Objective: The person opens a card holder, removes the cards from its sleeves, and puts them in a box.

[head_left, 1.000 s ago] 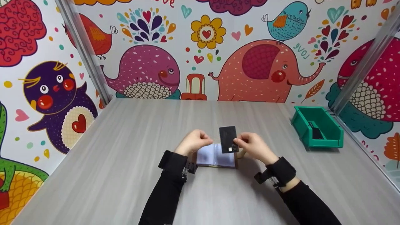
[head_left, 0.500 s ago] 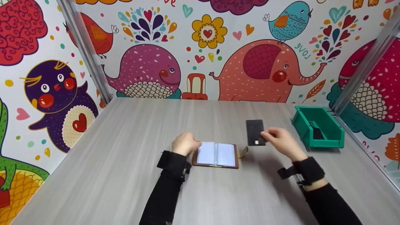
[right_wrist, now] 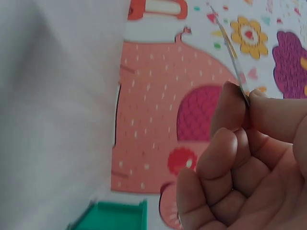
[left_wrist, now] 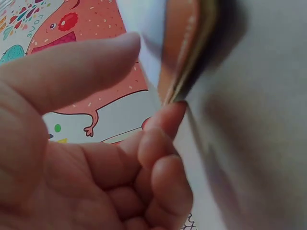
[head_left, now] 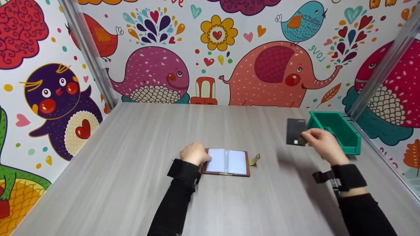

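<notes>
A small brown card holder (head_left: pixel 248 164) lies open on the table, its whitish plastic sleeves (head_left: pixel 237 162) facing up. My left hand (head_left: pixel 194 154) pinches its left edge, the thumb on the sleeve side and the index finger at the cover's edge, as the left wrist view (left_wrist: pixel 163 120) shows. Between thumb and index finger of my right hand (head_left: pixel 325 144) a black card (head_left: pixel 295 129) is held upright above the table, left of the green bin (head_left: pixel 349 149). The right wrist view shows this card (right_wrist: pixel 235 60) nearly edge-on.
The green bin stands at the table's right side, partly behind my right hand. A strap with a snap (head_left: pixel 254 159) sticks out from the holder's right side. Printed panels (head_left: pixel 210 59) with metal posts (head_left: pixel 88 52) border the grey table (head_left: pixel 151 131).
My right hand has carried the black card rightward and up from over the card holder to near the bin. My left hand has come down onto the holder's left edge.
</notes>
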`<control>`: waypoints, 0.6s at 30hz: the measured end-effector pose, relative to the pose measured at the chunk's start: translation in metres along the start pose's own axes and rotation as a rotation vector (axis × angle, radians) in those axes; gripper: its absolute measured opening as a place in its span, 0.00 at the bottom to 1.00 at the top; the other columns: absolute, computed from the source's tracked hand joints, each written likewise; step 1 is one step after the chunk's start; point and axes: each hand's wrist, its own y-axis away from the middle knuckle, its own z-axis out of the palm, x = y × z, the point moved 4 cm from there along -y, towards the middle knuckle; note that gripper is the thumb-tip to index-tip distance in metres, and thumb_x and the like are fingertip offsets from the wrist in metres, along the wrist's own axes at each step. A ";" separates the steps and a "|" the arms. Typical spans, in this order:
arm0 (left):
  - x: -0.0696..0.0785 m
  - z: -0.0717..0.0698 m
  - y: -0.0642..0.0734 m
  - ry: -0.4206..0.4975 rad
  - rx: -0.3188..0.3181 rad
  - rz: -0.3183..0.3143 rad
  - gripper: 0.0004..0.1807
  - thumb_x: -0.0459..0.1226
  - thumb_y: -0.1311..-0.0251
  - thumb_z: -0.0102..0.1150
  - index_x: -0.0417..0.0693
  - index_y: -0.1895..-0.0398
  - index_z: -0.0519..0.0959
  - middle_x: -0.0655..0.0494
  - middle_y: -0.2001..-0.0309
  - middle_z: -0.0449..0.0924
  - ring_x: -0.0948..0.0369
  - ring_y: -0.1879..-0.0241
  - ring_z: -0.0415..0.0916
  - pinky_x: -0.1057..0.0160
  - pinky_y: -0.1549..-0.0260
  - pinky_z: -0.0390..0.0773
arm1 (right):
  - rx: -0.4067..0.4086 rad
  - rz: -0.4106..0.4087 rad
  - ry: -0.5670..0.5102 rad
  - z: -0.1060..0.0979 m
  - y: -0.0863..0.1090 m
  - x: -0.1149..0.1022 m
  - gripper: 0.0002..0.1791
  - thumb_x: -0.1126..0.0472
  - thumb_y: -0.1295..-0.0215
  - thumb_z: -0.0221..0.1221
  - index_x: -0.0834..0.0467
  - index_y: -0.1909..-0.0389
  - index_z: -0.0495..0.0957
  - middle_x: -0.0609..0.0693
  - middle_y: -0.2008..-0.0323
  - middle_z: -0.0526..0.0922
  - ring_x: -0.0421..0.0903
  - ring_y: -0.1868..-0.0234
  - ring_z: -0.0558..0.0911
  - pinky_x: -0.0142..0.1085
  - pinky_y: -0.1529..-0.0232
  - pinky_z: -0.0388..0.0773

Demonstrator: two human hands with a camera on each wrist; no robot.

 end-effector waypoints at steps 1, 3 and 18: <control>0.000 0.000 0.000 -0.003 -0.003 -0.003 0.17 0.48 0.50 0.70 0.46 0.64 0.84 0.52 0.61 0.82 0.55 0.66 0.76 0.50 0.60 0.75 | 0.001 0.012 0.001 -0.003 0.000 0.003 0.24 0.46 0.24 0.49 0.65 0.59 0.78 0.56 0.66 0.78 0.50 0.66 0.74 0.38 0.69 0.71; 0.000 0.001 -0.001 -0.009 -0.012 -0.008 0.17 0.48 0.51 0.70 0.46 0.65 0.84 0.52 0.60 0.83 0.54 0.65 0.77 0.50 0.59 0.75 | 0.008 0.030 0.008 -0.010 0.000 0.010 0.24 0.46 0.23 0.48 0.65 0.59 0.78 0.55 0.67 0.77 0.50 0.67 0.73 0.38 0.69 0.71; -0.002 0.002 0.001 -0.026 -0.029 -0.017 0.14 0.49 0.51 0.70 0.48 0.70 0.84 0.53 0.62 0.83 0.54 0.64 0.77 0.50 0.59 0.75 | 0.022 0.162 -0.014 -0.053 0.001 0.056 0.29 0.49 0.21 0.40 0.73 0.47 0.71 0.62 0.59 0.76 0.46 0.65 0.73 0.32 0.69 0.70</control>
